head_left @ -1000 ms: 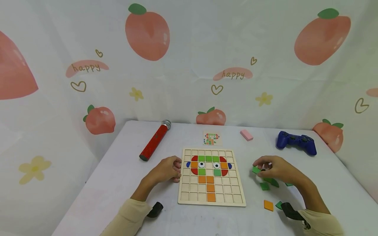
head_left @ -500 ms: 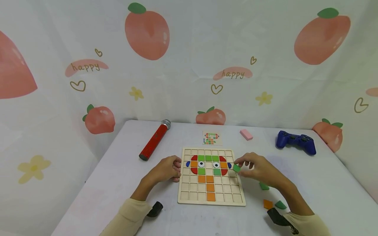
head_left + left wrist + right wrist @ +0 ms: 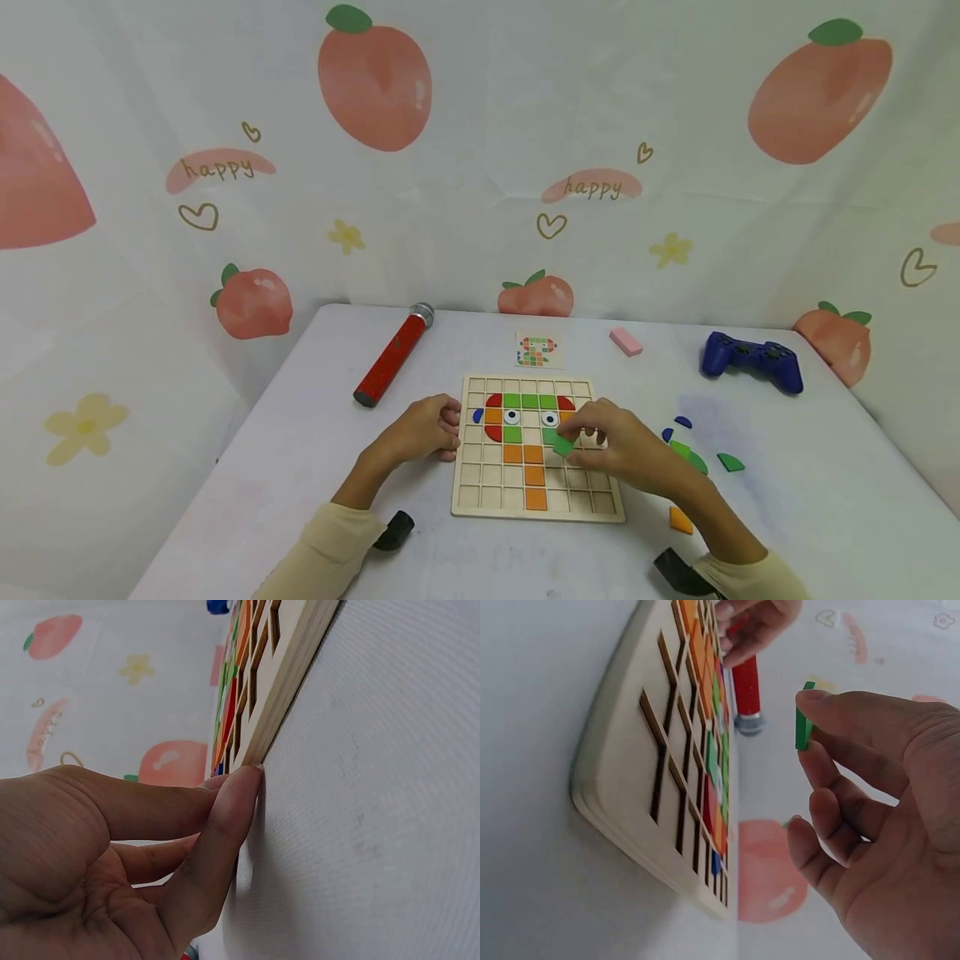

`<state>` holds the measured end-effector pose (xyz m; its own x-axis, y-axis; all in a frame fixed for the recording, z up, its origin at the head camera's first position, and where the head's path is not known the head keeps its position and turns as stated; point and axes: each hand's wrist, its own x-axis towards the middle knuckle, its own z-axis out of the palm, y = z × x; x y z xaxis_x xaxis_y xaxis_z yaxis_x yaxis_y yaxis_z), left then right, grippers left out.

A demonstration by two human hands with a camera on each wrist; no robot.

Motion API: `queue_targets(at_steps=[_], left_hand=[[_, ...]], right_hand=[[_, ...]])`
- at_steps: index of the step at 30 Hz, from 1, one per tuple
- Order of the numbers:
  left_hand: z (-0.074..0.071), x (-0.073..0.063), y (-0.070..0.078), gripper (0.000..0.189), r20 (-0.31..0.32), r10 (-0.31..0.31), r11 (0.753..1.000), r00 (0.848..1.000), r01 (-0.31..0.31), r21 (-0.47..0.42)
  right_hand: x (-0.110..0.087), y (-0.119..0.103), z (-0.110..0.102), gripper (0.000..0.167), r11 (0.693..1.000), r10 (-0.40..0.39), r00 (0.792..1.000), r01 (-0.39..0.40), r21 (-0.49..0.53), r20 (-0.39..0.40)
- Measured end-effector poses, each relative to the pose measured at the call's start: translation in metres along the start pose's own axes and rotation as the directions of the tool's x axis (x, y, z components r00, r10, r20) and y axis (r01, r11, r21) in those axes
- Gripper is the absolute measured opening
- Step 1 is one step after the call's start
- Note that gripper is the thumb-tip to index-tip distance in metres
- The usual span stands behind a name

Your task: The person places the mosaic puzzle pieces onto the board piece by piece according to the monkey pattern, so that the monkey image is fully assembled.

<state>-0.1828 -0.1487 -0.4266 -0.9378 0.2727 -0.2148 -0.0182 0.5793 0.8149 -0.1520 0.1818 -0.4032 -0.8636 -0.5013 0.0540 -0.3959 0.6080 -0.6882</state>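
Observation:
A square wooden grid board [image 3: 487, 492] lies on the table, partly filled with red, green, orange and blue tiles and two eye tiles. At its left edge, my left hand [image 3: 423, 431] holds the rim; the left wrist view has the thumb and a finger of the left hand [image 3: 150, 847] meeting at the board's corner edge [image 3: 281, 697]. My right hand [image 3: 622, 446] hovers over the board's right half and pinches a green tile [image 3: 563, 446] between thumb and fingertip. In the right wrist view that green tile [image 3: 804, 720] is seen edge-on, apart from the board.
Several loose tiles lie right of the board, including an orange tile [image 3: 681, 520] and a green quarter-round tile [image 3: 731, 462]. Behind are a pattern card [image 3: 538, 350], a pink block [image 3: 626, 342], a blue game controller [image 3: 752, 363] and a red microphone [image 3: 393, 357].
My right hand has picked a green tile from the loose pieces and carried it left over the board. The left hand has stayed at the board's left edge.

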Motion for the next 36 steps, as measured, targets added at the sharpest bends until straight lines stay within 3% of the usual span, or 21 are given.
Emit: queue_targets(at_steps=[17, 28, 36], left_hand=[[0.000, 0.001, 0.000, 0.050, 0.007, -0.021, 1.000, 1.000, 0.022, -0.020], [0.002, 0.002, 0.000, 0.049, 0.009, -0.025, 0.999, 1.000, 0.025, -0.036], [0.001, 0.001, 0.001, 0.050, 0.005, -0.032, 0.999, 0.999, 0.032, -0.035]], right_hand=[[0.010, -0.013, 0.033, 0.022, 0.998, -0.063, 0.984, 0.066, -0.012, 0.164], [0.018, -0.025, 0.051, 0.023, 0.997, -0.064, 0.972, 0.071, -0.025, 0.227], [0.020, -0.030, 0.054, 0.023, 0.998, -0.016, 0.965, 0.029, -0.048, 0.263]])
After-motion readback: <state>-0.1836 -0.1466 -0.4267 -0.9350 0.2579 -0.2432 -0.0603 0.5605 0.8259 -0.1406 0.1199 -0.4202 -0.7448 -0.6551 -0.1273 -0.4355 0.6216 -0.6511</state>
